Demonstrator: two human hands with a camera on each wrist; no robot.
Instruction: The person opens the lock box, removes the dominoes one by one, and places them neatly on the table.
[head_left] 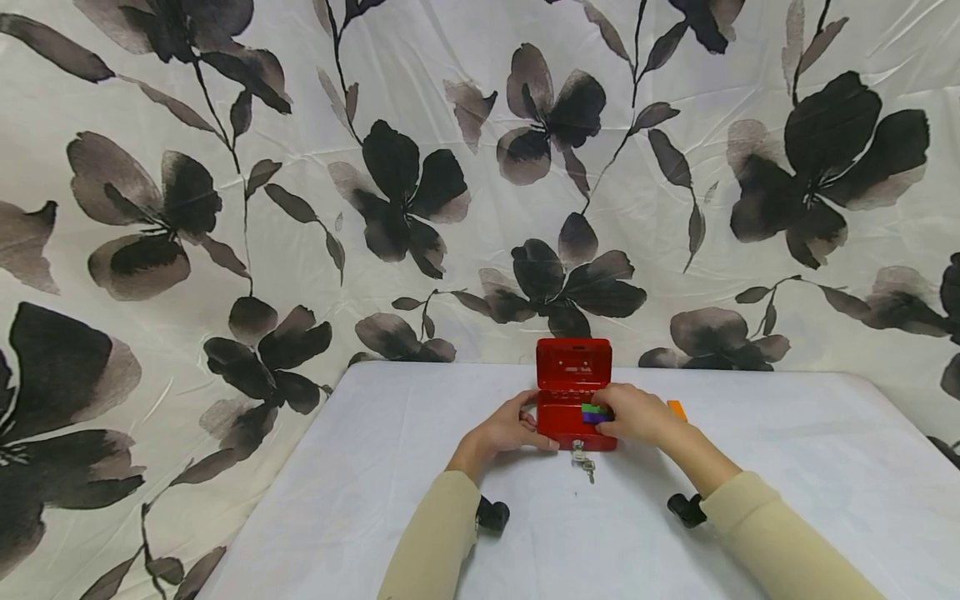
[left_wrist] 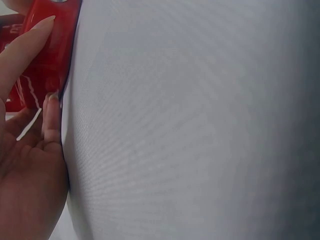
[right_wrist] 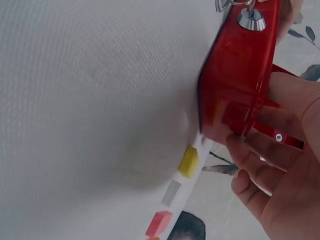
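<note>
A small red metal cash box (head_left: pixel 576 440) stands on the white table with its lid (head_left: pixel 573 364) raised. A key sits in its front lock (right_wrist: pixel 251 20), and another key (head_left: pixel 588 472) hangs below. My left hand (head_left: pixel 504 427) holds the box's left front corner, thumb on the front wall, fingers along the side (left_wrist: pixel 52 117). Over the right part of the box, my right hand (head_left: pixel 633 414) pinches a green and blue-purple block (head_left: pixel 592 414). Its fingertips hide part of that block, and some of its fingers (right_wrist: pixel 260 165) are beside the box's right wall.
Right of the box, a yellow block (right_wrist: pixel 188 162), a grey block (right_wrist: pixel 171 193) and a pink block (right_wrist: pixel 159 224) lie in a row. An orange block (head_left: pixel 677 410) shows behind the right wrist. A floral cloth (head_left: pixel 420 250) hangs behind the table (head_left: pixel 360 433).
</note>
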